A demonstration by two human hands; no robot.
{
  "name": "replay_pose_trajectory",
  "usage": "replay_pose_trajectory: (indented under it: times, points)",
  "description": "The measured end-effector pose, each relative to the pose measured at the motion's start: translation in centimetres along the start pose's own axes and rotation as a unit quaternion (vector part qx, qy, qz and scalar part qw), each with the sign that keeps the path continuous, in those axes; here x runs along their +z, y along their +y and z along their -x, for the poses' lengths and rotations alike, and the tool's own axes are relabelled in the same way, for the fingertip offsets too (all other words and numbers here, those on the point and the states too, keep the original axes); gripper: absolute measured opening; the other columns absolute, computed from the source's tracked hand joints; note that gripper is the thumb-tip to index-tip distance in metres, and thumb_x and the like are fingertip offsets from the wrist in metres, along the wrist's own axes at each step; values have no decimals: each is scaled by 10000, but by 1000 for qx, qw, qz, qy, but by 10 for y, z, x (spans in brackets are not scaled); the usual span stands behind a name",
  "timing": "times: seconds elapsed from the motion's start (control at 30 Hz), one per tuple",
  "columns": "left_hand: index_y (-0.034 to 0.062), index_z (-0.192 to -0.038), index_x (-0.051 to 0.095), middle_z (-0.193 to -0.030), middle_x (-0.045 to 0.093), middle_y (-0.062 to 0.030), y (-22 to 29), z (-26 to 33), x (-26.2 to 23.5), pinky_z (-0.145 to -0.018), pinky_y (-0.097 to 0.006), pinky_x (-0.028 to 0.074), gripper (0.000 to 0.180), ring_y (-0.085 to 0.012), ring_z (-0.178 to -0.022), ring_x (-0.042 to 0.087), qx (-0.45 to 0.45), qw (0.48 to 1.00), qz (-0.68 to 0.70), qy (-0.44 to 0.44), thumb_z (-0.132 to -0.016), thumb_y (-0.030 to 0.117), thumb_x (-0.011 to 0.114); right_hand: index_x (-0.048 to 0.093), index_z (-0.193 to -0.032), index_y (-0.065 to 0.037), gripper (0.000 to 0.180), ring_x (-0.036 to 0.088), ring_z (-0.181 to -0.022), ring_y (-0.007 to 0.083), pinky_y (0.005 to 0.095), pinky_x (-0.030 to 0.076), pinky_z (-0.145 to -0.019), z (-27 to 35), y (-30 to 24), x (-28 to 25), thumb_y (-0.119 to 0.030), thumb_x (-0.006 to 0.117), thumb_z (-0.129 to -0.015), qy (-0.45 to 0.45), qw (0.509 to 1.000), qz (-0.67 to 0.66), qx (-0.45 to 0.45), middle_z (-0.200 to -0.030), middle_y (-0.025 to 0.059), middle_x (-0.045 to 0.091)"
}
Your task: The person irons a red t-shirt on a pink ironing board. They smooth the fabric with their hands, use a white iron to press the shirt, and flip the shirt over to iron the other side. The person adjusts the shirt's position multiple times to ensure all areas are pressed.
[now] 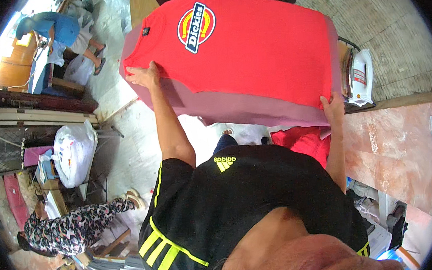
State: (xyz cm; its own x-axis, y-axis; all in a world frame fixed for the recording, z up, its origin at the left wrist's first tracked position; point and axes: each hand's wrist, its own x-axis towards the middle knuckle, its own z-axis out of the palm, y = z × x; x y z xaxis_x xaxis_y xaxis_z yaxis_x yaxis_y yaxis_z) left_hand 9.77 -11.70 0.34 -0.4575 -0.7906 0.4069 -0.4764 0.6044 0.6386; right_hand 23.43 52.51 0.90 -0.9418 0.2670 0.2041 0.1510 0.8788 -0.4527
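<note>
A red T-shirt [264, 45] with a round printed emblem on its chest lies spread over an ironing board with a mauve cover [229, 103]. Its collar points left and its hem lies to the right. My left hand [144, 75] grips the shirt's near edge by the shoulder and sleeve. At the near hem corner, my right hand [332, 108] holds the cloth, fingers closed on it. A white iron [362, 77] stands just past the board's right end, close to my right hand.
More red cloth [303, 143] hangs below the board at my right side. To the left, a clear plastic bag [75, 153] sits on a stand. One person in blue [60, 30] bends at the far left; another in patterned clothes [76, 227] is at the near left.
</note>
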Motion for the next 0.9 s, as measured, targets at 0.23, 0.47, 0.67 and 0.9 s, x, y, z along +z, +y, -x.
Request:
replay_pose_trajectory:
  times: [0.23,0.47,0.67,0.9]
  points:
    - [-21,-1506,220,-1358,507,-268,-2,-11,-3,-1013,-474,466,1160,-354,-1223,548,-28,977,200,-65,-587,92,919,658,-1112,2,405,691,-880,330,435,523,-783,0,-17,-19,-228,777,-801,-86,992,-88,17,-966,187,716]
    - [108,-1504,318,-1142,560,-116,-27,-33,-10,-767,-348,571,997,-241,-964,633,-143,873,448,-133,-675,-103,831,588,-1287,7,398,668,-1084,224,365,529,-918,-2,-47,-53,-74,669,-906,-160,815,-530,170,-1227,118,686]
    - [103,-1502,331,-1161,526,-126,4,-2,-47,-807,-361,583,894,-242,-959,632,-141,777,593,-159,-749,-172,728,508,-1375,19,456,621,-1199,242,380,496,-1037,10,-52,-102,-1,602,-930,-113,737,-641,183,-1328,153,624]
    - [99,-1507,329,-1221,503,-155,-27,38,-138,-856,-361,589,847,-252,-1022,622,-120,818,538,-165,-789,-180,683,522,-1356,29,468,648,-1159,240,383,524,-1002,73,-22,-137,34,627,-900,-176,723,-642,185,-1297,141,641]
